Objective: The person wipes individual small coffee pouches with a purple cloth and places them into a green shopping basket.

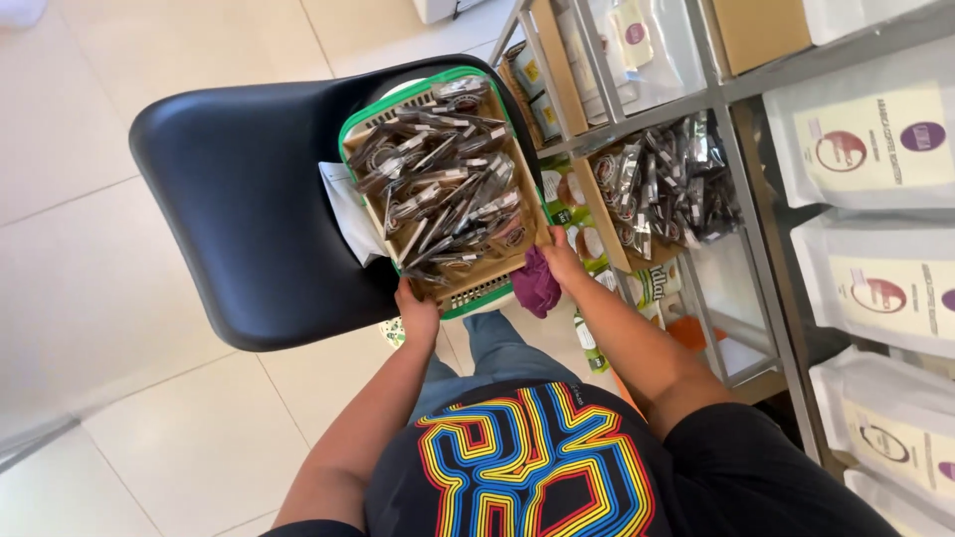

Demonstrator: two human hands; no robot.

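A green-rimmed basket (350, 119) rests on the seat of a black chair (239, 199). Inside it lies a brown cardboard tray (533, 214) filled with several small clear packets of dark items (443, 184). My left hand (416, 310) grips the near left corner of the basket. My right hand (559, 257) holds the near right corner of the cardboard tray, with a purple cloth (537, 283) bunched under its fingers.
A metal shelf rack (741, 199) stands to the right. One shelf carries another cardboard box of the same packets (665, 184). Large white pouches (875, 149) line the far right. White paper (348, 214) lies beside the basket. The floor is pale tile (119, 89).
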